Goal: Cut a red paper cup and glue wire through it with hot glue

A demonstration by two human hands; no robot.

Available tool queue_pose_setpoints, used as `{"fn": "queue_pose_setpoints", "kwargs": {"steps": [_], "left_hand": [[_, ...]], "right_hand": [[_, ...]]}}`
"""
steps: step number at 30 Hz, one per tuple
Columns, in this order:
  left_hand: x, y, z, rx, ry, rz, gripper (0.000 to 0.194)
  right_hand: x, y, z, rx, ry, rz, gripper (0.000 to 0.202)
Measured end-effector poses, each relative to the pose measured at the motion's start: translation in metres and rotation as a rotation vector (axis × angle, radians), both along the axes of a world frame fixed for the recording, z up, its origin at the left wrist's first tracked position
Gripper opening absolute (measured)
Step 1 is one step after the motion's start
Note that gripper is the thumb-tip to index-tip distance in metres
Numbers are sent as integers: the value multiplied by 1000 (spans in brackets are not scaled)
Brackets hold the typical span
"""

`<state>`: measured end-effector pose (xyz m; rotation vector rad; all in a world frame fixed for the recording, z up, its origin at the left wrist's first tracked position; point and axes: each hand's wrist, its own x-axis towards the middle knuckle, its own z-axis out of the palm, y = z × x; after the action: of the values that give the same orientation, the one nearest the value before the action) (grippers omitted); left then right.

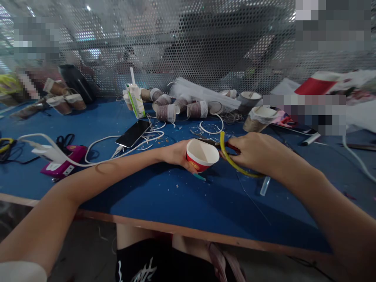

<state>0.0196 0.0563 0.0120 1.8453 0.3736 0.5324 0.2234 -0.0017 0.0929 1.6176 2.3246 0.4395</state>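
My left hand (178,152) is wrapped round a red and white paper cup (201,158), whose open rim tips toward me. In my right hand (249,150) are scissors with red and yellow handles (233,147); their dark blades reach to the far side of the cup's rim, and I cannot tell whether they touch it. A yellow curved strip (227,154), perhaps part of the handle, hangs down by my right fingers. Below the cup a small teal tip (199,177) shows, close to my left fingers.
Several thread-wrapped cups (166,112) lie behind, beside a drink carton with a straw (135,100). A phone (133,133) and white cables are at left, with a purple power strip (66,162). Clear plastic strips (205,94) lie before a perforated metal screen (188,47).
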Motion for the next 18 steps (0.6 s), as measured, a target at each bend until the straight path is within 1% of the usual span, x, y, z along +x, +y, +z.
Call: {"fn": "queue_pose_setpoints", "kwargs": {"steps": [5, 7, 10, 13, 15, 18], "left_hand": [[0, 2, -1, -11, 10, -12, 83], [0, 2, -1, -14, 13, -16, 82], [0, 3, 0, -18, -9, -48, 76], [0, 2, 1, -28, -40, -80, 73], [0, -1, 1, -22, -59, -52, 80], [-3, -7, -2, 27, -107, 96, 98]], "right_hand": [[-1, 2, -1, -33, 24, 17, 28], [-1, 2, -2, -11, 14, 32, 27], [0, 2, -3, 31, 14, 63, 25], [4, 3, -6, 60, 68, 90, 26], [8, 6, -9, 72, 116, 111, 28], [13, 9, -14, 96, 171, 141, 36]]}}
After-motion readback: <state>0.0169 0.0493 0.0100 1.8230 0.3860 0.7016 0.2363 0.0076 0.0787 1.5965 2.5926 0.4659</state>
